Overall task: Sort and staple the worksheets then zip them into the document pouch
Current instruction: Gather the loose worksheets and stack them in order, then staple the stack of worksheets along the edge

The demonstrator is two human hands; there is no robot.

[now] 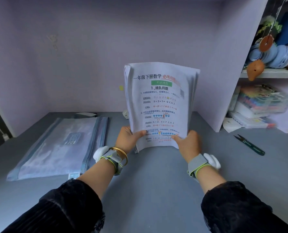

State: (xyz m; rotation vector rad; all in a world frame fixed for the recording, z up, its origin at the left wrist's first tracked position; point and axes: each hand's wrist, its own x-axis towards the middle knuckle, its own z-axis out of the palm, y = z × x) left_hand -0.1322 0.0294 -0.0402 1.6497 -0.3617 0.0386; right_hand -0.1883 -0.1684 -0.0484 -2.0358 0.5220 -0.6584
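Holding the worksheets [160, 105] upright in the centre of the frame, both hands clamp the stack at its lower corners, with the bottom edge resting on, or just above, the grey counter [148, 182]; which of the two is not clear. The left hand [129, 139] has its grip pressed onto the lower left edge, thumb across the front sheet and the other fingers hidden behind. The right hand [188, 142] pinches the lower right corner the same way.

The stack looks thick, many sheets deep, with edges fanned unevenly along its left side and its top corners curling slightly. Loose paper like this is likely light per sheet but hefty as a bundle, floppy at the top, and ready to slide apart if the grip loosens. Squeezing low on both sides, as now, suits tapping the edges square against the counter; for carrying, a hold nearer the middle of the long sides would likely curb the sag.

The document pouch [59, 145] lies flat at the left of the frame, well apart from the papers; whether its zip is open cannot be told. A pair of small snips [250, 145] lies at the right. No stapler shows clearly.
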